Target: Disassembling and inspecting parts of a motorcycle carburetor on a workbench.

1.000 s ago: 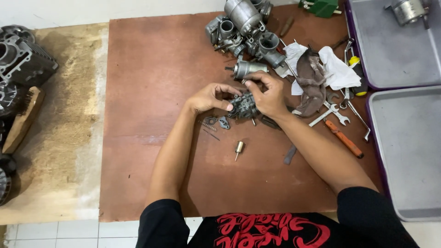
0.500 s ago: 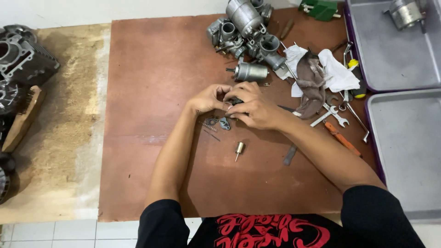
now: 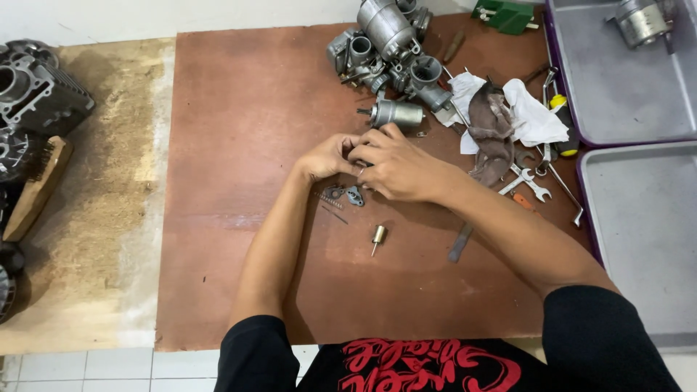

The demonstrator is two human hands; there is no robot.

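Head view: two hands working a small part at mid-desk.
Left hand (image 3: 327, 156) and right hand (image 3: 396, 168) are closing together, hiding what they are gripping; loose brass jet (image 3: 378, 234) and small fittings (image 3: 347, 194) beneath are risking being knocked off the desk (image 3: 232, 131).

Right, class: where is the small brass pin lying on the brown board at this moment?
In the head view the small brass pin lies on the brown board, just below the person's joined hands, between the forearms, left of a flat grey metal strip.
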